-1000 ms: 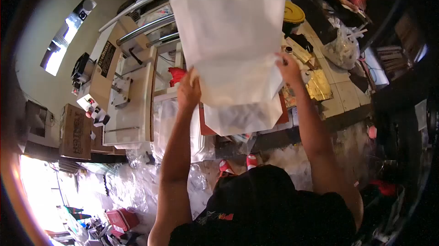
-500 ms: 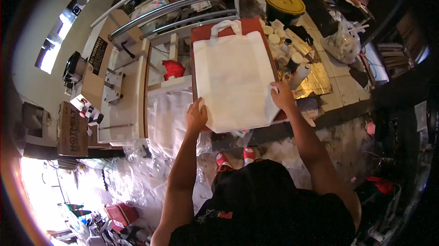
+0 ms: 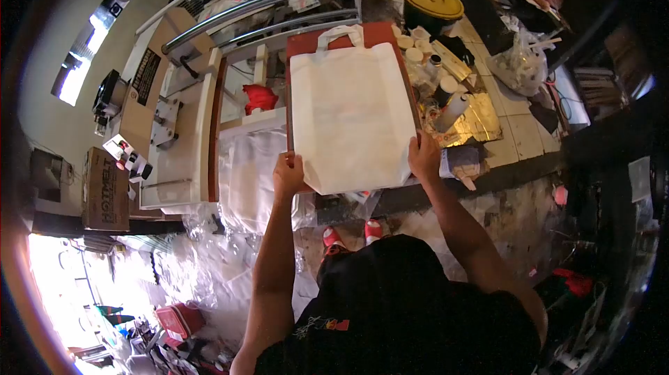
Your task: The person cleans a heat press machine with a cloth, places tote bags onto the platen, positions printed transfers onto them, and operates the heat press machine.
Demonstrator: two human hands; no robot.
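A white fabric bag (image 3: 352, 114) lies flat on a reddish-brown board (image 3: 302, 42), its handle loop (image 3: 340, 35) at the far end. My left hand (image 3: 288, 172) is closed at the bag's near left corner, fingers curled against the edge. At the near right edge, my right hand (image 3: 424, 156) is closed too, its thumb and fingers pressed together on the side of the bag. Most of the board is hidden beneath the bag; its far end and thin side strips show.
On the left stands a machine with metal rails (image 3: 272, 6). A red cloth (image 3: 260, 98) lies beside the board. Right of it are bottles (image 3: 453, 109), gold foil (image 3: 481, 121), a yellow-lidded bucket (image 3: 433, 3) and a filled plastic bag (image 3: 521, 68).
The bag has come down from the air and now lies flat on the board. Both hands have moved down with it and stay at its near corners.
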